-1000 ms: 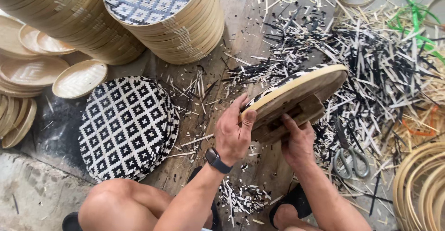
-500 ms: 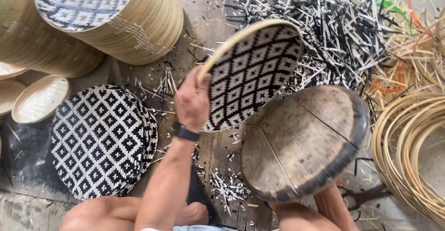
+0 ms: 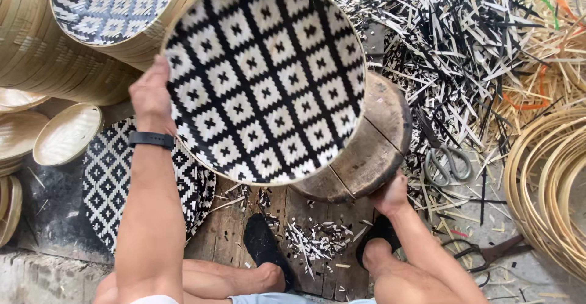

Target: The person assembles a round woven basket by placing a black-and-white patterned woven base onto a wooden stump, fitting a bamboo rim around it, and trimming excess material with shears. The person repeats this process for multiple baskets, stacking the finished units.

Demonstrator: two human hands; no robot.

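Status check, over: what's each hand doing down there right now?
Left hand grips rim of black-and-white woven tray, held up. Right hand on round wooden block. Scissors lie beside it among cut strips.

Quick count: 2 hands, left (image 3: 149,93) and right (image 3: 390,195); 3 black-and-white woven trays showing, i.e. one held up (image 3: 265,78), one atop the stack (image 3: 113,2), one on the floor pile (image 3: 113,182); 1 round wood block (image 3: 372,148); 2 pairs of scissors, grey (image 3: 448,163) and dark (image 3: 482,254); 2 dark sandals (image 3: 262,243); 1 wristband (image 3: 151,139); plain bamboo trays, hoops, offcut strips: too many to count tbh.
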